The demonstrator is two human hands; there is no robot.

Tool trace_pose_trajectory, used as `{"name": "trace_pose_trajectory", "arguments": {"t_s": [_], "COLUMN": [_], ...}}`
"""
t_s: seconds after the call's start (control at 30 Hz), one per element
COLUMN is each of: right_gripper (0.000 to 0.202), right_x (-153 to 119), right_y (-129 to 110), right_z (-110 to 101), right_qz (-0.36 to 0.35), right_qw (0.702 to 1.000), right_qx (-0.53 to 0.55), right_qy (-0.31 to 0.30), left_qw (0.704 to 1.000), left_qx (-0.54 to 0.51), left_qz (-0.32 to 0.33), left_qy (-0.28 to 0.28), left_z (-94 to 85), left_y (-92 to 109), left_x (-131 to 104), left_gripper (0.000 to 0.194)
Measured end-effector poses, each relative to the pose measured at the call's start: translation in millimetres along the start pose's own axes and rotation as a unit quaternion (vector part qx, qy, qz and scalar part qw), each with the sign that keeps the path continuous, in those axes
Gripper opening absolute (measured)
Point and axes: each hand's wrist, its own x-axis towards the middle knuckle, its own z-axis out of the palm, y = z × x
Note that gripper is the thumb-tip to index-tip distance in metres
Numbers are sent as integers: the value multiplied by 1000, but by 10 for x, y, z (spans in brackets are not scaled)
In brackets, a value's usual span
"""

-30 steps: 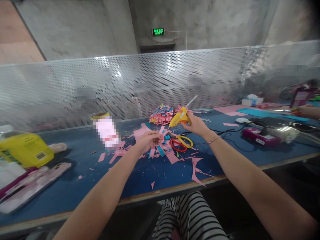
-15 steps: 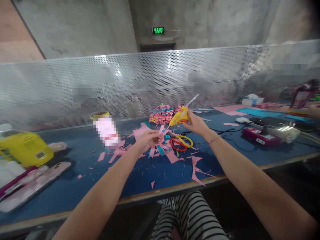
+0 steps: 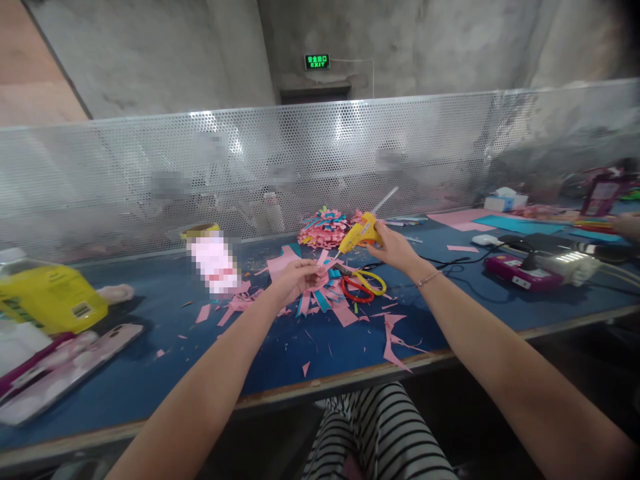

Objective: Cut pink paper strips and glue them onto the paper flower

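My left hand is closed in a pinch on a small pink paper strip above the middle of the table. My right hand grips a yellow hot glue gun with a clear glue stick standing out of its back. Its nozzle points down and left, close to the strip; I cannot tell whether they touch. Below lie pink and blue paper strips and scissors with one red and one yellow handle loop. Behind the glue gun sits a layered pink and blue paper piece.
A perforated metal screen runs along the table's back. At left are a yellow-labelled bottle and a phone; a lit screen stands nearer the middle. A purple power strip with cables lies at right. Another person's hand shows at far right.
My hands, the pink strip and the glue gun hold almost the same place. At the far right edge, the other person's hand has shifted slightly.
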Motion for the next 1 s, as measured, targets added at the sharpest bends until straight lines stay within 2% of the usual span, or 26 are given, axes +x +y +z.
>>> {"name": "trace_pose_trajectory", "arguments": {"t_s": [0.2, 0.47, 0.8, 1.0], "right_gripper": [34, 29, 38, 35], "right_x": [-4, 6, -6, 0], "right_y": [-12, 3, 2, -14], "right_z": [-15, -25, -43, -63], "right_qz": [-3, 1, 37, 62], "right_qw": [1000, 1000, 998, 997], "right_qx": [2, -7, -32, -30], "right_qy": [7, 10, 26, 32], "left_qw": [1000, 999, 999, 999], "left_qx": [-8, -12, 8, 25], "left_qz": [-5, -4, 22, 31], "left_qy": [29, 36, 24, 22], "left_z": [9, 3, -43, -56], "left_y": [5, 4, -28, -45], "left_x": [-5, 1, 35, 51], "left_gripper": [22, 22, 18, 18]}}
